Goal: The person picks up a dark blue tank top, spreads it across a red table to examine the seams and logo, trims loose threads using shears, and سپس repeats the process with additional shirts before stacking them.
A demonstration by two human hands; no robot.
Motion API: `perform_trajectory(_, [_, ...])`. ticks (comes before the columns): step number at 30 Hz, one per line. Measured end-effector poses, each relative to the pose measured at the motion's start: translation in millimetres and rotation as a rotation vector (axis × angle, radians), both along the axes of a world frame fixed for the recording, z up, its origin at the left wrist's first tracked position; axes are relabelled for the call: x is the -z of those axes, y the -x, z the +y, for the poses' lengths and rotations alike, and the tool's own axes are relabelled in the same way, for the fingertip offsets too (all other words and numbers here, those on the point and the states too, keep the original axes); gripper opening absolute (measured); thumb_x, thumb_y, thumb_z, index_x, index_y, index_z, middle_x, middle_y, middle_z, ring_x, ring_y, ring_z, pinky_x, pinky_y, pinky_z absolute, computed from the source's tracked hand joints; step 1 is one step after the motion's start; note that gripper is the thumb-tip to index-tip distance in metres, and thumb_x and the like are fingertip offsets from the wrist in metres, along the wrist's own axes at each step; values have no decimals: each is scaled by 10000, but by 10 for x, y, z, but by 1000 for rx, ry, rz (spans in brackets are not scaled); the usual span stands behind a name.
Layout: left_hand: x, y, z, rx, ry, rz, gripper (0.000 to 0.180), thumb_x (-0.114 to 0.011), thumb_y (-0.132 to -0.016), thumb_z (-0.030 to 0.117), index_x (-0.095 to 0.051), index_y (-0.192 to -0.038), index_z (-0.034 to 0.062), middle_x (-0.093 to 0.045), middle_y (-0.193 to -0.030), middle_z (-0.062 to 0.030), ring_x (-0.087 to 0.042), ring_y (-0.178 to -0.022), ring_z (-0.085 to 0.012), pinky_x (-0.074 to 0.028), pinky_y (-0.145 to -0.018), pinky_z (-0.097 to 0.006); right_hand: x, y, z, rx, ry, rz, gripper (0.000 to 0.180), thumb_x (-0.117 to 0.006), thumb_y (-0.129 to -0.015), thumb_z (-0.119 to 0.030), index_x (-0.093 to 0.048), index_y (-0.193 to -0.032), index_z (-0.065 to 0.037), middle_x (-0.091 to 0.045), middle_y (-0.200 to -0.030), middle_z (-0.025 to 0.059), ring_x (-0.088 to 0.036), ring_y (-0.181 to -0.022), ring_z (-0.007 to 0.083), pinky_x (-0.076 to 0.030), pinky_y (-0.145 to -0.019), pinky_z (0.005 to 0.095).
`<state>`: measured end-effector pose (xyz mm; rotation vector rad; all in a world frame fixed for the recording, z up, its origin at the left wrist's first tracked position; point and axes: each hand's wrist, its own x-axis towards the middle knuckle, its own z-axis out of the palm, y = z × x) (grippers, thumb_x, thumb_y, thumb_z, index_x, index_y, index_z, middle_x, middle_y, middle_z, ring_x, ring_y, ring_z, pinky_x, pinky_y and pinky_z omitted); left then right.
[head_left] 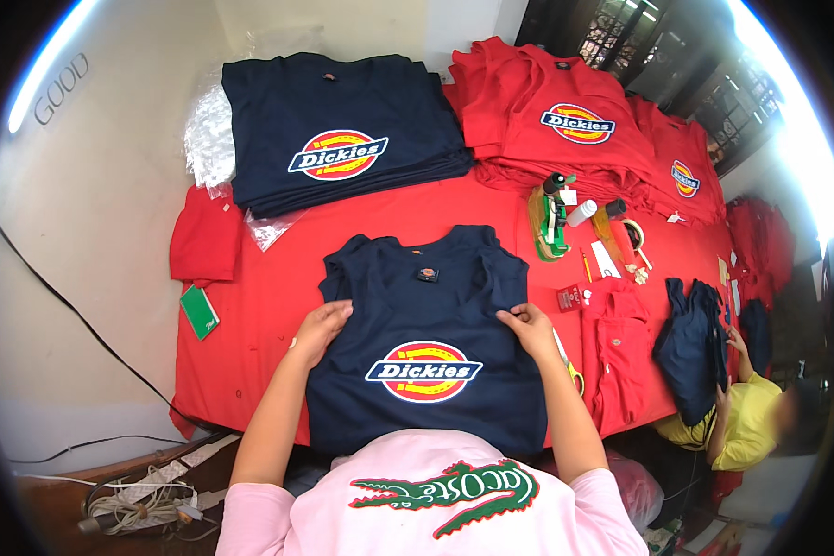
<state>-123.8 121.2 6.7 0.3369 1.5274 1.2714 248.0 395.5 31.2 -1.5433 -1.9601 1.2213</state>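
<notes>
A navy sleeveless shirt with a round red, yellow and white chest print lies flat, front up, on the red table. My left hand rests flat on its left edge below the armhole. At the right edge my right hand pinches the fabric below the other armhole. Both forearms come up from the lower edge, past my pink shirt.
A stack of folded navy shirts lies at the back left, and red shirts are piled at the back right. A green tagging tool, tape roll, scissors and a folded red garment sit right. A person in yellow holds navy cloth.
</notes>
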Motion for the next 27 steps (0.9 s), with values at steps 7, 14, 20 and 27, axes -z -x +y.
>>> perform_trajectory(7, [-484, -155, 566, -176, -186, -507, 593, -634, -1072, 470, -601, -1457, 20, -692, -1391, -120, -680, -1245, -234, -539, -1095, -415, -280, 111, 269, 99, 650, 378, 251, -848, -829, -138, -674, -973, -29, -703, -869, 30, -693, -832, 189, -542, -785, 385])
perform_trajectory(14, [-269, 123, 878, -99, -232, -538, 652, -552, -1089, 555, -605, -1466, 26, -700, -1393, -145, -708, -1218, -265, -564, -1082, -456, -269, 378, -191, 176, 1374, 793, 841, -555, -1062, -593, -439, -1546, 86, -621, -1475, 262, -679, -1273, 374, -570, -1064, 452])
perform_trajectory(20, [-22, 493, 977, 173, -511, -799, 651, -500, -1111, 532, -571, -1488, 5, -692, -1381, -212, -733, -1141, -322, -589, -1044, -468, 257, 698, 184, -24, 1332, 1153, 589, -551, -1100, -380, -514, -1531, 19, -681, -1388, 231, -730, -1138, 337, -614, -986, 413])
perform_trajectory(27, [-590, 791, 1068, -23, -445, -578, 661, -443, -1133, 467, -527, -1503, -74, -623, -1467, -273, -573, -1424, -377, -457, -1207, -497, -583, 637, 966, -17, 919, 1002, 509, -542, -1103, -327, -595, -1411, 75, -714, -1322, 230, -696, -1224, 349, -544, -1099, 486])
